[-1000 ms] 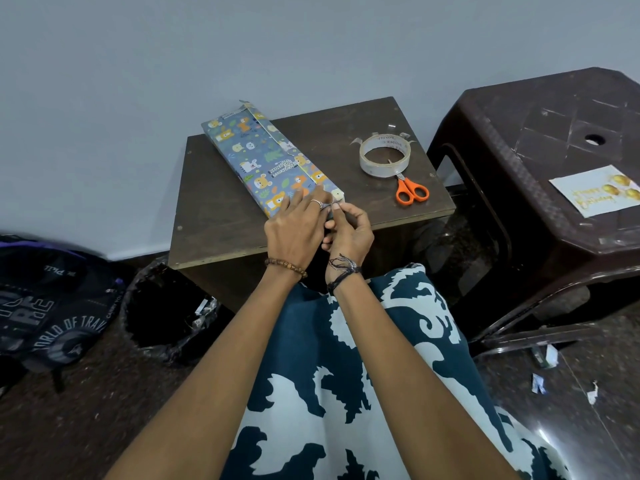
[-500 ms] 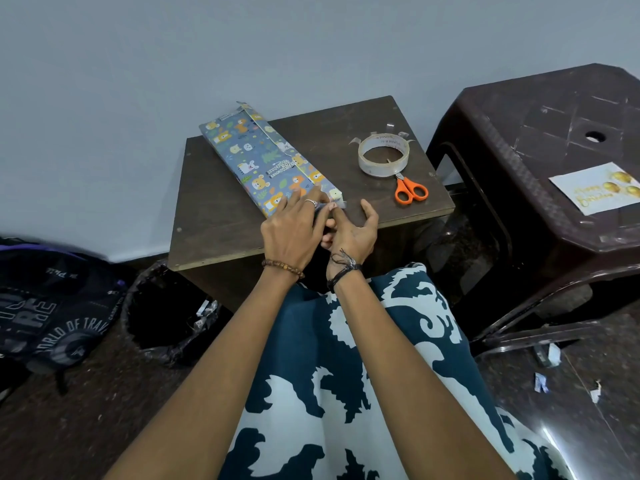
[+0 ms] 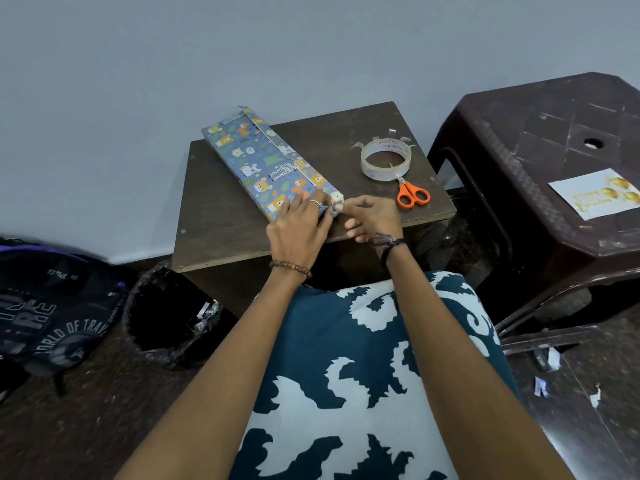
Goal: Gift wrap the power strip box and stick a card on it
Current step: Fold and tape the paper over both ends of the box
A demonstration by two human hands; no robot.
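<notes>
The power strip box [image 3: 266, 161], covered in blue animal-print paper, lies diagonally on the small brown table [image 3: 221, 223]. My left hand [image 3: 298, 230] lies flat on the box's near end, pressing the paper down. My right hand [image 3: 372, 216] is just right of it, thumb and forefinger pinching the paper flap at the near corner. The far end of the wrap stands open. A white birthday card [image 3: 595, 194] with gold balloons lies on the dark plastic stool [image 3: 554, 126] at the right.
A clear tape roll [image 3: 386, 160] with cut strips stuck on its rim sits on the table's right side, orange-handled scissors [image 3: 412, 194] just in front. A black-lined bin [image 3: 162, 317] and a dark backpack [image 3: 48, 306] stand on the floor at left. Paper scraps [image 3: 550, 362] litter the floor at right.
My right hand has slid right and turned palm-down, its fingertips now pinching the flap at the box's near corner. My left hand stays pressed on the box end.
</notes>
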